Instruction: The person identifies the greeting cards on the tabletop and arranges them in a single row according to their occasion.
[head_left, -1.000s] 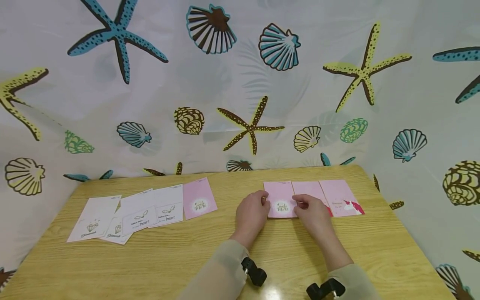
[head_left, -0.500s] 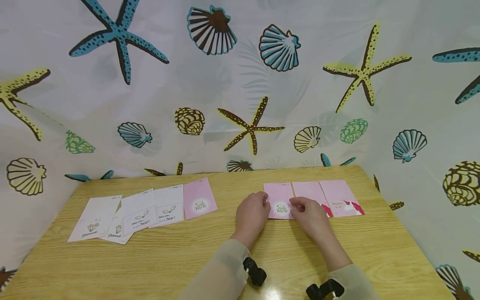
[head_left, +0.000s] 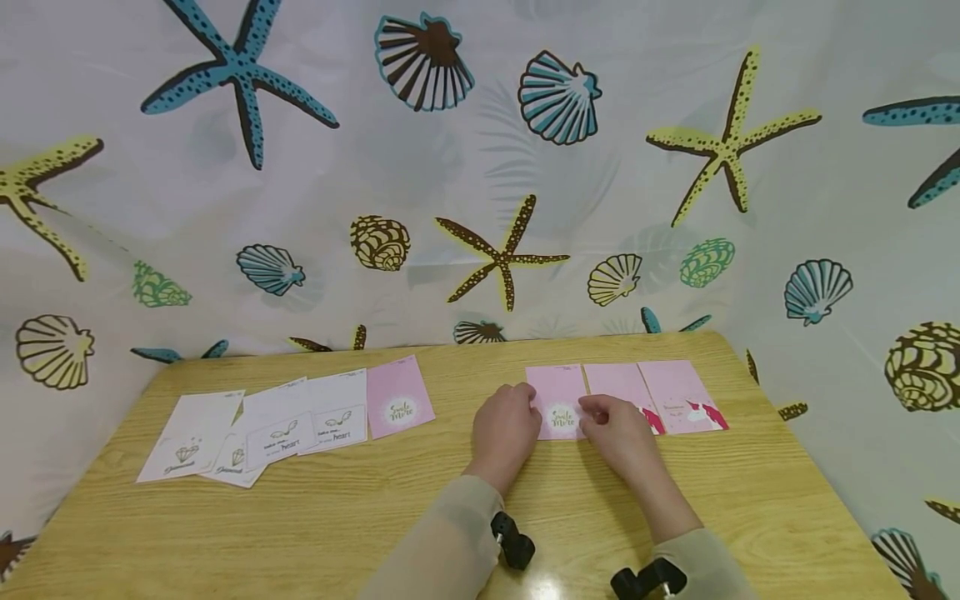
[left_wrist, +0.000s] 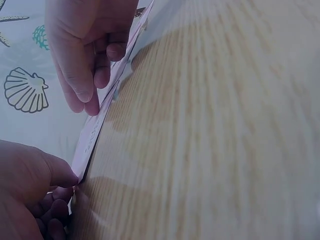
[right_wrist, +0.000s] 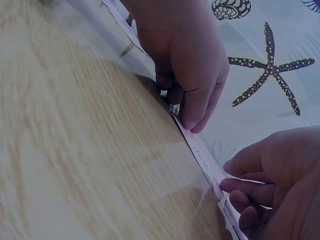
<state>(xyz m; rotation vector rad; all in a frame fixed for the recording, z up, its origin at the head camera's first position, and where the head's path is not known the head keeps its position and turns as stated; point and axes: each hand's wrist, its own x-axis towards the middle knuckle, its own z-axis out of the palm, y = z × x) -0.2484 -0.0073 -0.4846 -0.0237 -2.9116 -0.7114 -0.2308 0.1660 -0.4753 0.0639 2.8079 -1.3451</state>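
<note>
A pink "Smile More" card lies on the right half of the table between both hands. My left hand pinches its left edge; in the left wrist view the thumb is on the card and the other fingers curl by the edge. My right hand touches the card's right side with loosely bent fingers, and in the right wrist view thumb and forefinger stand slightly apart. Right of it lie a pink card, partly covered by the right hand, and a pink unicorn card.
On the left lie two overlapping white diamond cards, two overlapping white winged-heart cards and another pink "Smile More" card. A cloth printed with shells and starfish hangs behind the wooden table.
The pink card between my hands has shifted slightly nearer to me. My right hand has moved a little left, its fingertips farther over the card. The other cards stay put.
</note>
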